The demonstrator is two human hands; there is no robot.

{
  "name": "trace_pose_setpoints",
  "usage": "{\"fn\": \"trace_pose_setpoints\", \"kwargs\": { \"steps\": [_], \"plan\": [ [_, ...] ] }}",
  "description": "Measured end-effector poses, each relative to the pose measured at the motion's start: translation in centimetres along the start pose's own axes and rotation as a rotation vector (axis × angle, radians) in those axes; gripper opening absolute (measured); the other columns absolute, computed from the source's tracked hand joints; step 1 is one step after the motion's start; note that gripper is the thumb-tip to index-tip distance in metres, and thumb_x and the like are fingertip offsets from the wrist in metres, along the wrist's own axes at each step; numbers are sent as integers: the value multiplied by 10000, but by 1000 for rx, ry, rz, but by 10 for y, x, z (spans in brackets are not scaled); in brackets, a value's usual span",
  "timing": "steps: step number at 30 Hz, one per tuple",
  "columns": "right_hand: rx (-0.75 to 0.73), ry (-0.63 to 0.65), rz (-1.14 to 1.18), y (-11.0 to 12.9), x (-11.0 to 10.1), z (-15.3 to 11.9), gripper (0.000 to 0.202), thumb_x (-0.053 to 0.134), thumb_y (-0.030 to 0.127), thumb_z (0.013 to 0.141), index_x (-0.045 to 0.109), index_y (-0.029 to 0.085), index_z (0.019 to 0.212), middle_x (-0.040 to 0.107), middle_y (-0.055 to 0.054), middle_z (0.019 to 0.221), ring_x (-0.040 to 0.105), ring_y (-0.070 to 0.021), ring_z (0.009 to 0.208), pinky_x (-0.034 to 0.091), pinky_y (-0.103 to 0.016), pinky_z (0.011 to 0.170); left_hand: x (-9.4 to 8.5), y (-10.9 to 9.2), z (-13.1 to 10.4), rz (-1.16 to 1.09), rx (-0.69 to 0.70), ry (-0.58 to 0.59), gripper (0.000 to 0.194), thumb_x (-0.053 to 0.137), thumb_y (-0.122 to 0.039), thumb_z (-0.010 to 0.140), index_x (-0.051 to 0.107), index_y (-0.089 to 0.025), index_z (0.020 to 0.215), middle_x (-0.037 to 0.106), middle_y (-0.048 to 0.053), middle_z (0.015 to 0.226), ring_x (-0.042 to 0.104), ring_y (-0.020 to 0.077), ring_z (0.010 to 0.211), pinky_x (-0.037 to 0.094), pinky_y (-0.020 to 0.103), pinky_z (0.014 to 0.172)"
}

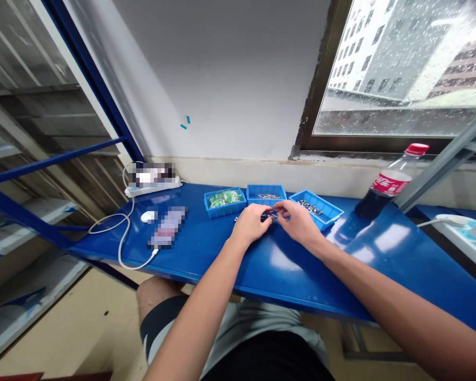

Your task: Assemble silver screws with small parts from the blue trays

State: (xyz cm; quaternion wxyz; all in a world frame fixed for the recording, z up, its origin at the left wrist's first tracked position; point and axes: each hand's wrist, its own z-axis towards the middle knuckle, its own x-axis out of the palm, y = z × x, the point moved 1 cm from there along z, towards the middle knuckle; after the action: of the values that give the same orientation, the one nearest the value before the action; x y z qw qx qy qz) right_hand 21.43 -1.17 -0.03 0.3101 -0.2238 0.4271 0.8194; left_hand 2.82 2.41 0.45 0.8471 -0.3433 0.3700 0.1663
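Note:
My left hand (249, 223) and my right hand (297, 221) meet above the blue table (214, 248), fingers curled in close to each other. Between their fingertips is a small shiny metal piece (270, 214), too small and too covered to name. A bit of metal (237, 218) also shows just left of my left hand. Behind the hands stand three blue bins: a left bin (227, 212) of green and whitish small pieces, a middle bin (265, 189) of thin metal pins or screws, and a right bin (332, 216) of small metal fittings, close to my right hand.
A cola bottle (388, 184) with a red cap stands at the right. On the left lie a blurred-out phone (168, 227) on a white cable (121, 251), a small white object (148, 216) and a power strip (154, 186). Another power strip (466, 238) is far right.

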Motion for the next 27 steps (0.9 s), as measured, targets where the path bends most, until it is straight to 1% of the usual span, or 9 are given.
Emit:
{"fn": "trace_pose_setpoints", "kwargs": {
  "steps": [3,7,10,16,22,27],
  "plan": [
    [108,-89,227,5,0,-1,237,605,195,866,690,209,1087,741,-88,1049,720,-232,910,626,-395,823,-1,-2,0,4,-2,20,254,708,-320,932,796,-185,1128,796,102,1128,722,282,1075,574,408,972],
    [155,-108,355,11,0,-1,210,633,248,855,701,215,1052,738,-87,1050,723,-240,969,636,-388,844,-2,-4,1,-21,-22,48,234,675,-321,959,816,-202,1102,810,78,1101,744,251,1022,582,360,929],
    [171,-106,383,14,0,-2,191,640,249,837,704,219,1014,737,-78,1028,722,-241,976,633,-386,858,-3,-5,1,-36,-28,48,232,668,-294,959,820,-210,1114,814,69,1101,750,246,1020,582,350,930],
    [199,-113,424,14,-1,-2,156,687,282,817,705,211,955,738,-66,971,724,-242,954,627,-378,842,-7,-10,0,-97,-59,7,205,676,-264,939,821,-222,1077,819,46,1088,759,234,1017,582,334,952],
    [183,-123,382,18,-3,-2,156,719,343,842,721,213,929,751,-71,959,729,-244,915,629,-395,842,-11,-16,0,-126,-94,-7,188,683,-196,887,812,-199,1025,825,53,1062,776,241,984,589,330,932],
    [196,-78,356,17,-1,-2,158,709,371,872,720,223,924,759,-71,936,728,-240,848,626,-401,791,-9,-15,1,-164,-92,-52,175,675,-180,884,795,-191,1010,827,52,1030,784,231,959,597,325,913]
  ]
}}
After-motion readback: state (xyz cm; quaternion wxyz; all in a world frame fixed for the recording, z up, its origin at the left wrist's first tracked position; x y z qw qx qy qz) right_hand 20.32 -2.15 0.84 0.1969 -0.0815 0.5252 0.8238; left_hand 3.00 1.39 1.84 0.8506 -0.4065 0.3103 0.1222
